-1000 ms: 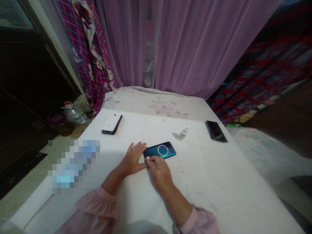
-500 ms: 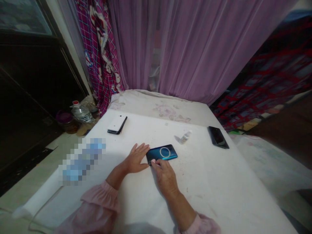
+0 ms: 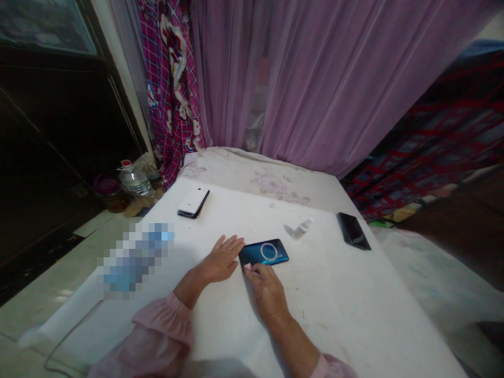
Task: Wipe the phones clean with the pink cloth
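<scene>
A blue smartphone (image 3: 258, 252) lies back up on the white-covered table, with a pale ring on its back. My left hand (image 3: 221, 260) is flat with fingers stretched out, its fingertips at the phone's left end. My right hand (image 3: 268, 291) is closed in a pinch on a small pink cloth (image 3: 248, 268) at the phone's near left corner. Most of the cloth is hidden in the fingers. Beyond the phone, to the right, a small clear bottle (image 3: 302, 229) with a white top lies or leans on the table; I cannot tell which.
A white phone (image 3: 193, 200) rests on a dark one at the back left. Dark phones (image 3: 353, 231) lie near the right edge. A blurred blue patch (image 3: 137, 260) covers something at the left edge, with a cord (image 3: 71, 333) running from it. A large water bottle (image 3: 135, 179) stands beyond the table.
The view has shifted slightly, so most things sit a little lower and further right. My left thumb has drawn in towards the hand. The right hand keeps its pinch on the cloth.
</scene>
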The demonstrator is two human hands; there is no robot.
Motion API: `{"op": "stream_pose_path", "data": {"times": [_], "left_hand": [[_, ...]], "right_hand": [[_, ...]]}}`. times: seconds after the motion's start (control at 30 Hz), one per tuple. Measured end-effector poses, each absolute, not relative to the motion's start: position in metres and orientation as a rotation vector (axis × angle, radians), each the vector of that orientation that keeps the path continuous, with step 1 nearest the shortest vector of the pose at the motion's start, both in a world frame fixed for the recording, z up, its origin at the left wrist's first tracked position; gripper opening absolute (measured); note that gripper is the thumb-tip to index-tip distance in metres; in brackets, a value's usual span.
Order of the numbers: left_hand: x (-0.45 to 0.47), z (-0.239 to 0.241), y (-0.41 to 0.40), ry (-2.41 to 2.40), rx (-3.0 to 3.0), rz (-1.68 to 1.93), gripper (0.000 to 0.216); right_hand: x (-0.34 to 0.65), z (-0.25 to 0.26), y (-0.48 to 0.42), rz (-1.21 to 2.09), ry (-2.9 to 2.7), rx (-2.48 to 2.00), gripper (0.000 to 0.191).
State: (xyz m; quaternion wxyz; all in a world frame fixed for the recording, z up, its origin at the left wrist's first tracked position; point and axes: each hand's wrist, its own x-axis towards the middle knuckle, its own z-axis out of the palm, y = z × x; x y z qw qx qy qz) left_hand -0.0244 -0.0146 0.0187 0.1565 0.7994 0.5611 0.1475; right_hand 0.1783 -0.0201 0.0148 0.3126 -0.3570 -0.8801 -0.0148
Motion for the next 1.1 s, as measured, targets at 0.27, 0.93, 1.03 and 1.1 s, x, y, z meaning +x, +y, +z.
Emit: {"op": "stream_pose_path", "data": {"times": [0.27, 0.93, 1.03, 1.1], "left_hand": [[-0.024, 0.017, -0.015, 1.613, 2.305, 0.443, 0.065], [-0.008, 0.028, -0.051, 1.806, 2.18, 0.694, 0.027], [0.002, 0.032, -0.062, 1.778, 2.2, 0.701, 0.029], [0.008, 0.037, -0.064, 1.728, 2.212, 0.702, 0.028]], "right_hand": [[0.165, 0.021, -0.017, -0.144, -2.361, -0.922, 0.023], [0.193, 0.011, 0.027, 0.51, -1.902, -1.147, 0.033], [0.177, 0.015, 0.052, 0.628, -1.933, -1.058, 0.032], [0.173, 0.017, 0.069, 0.674, -1.95, -1.113, 0.03]]}}
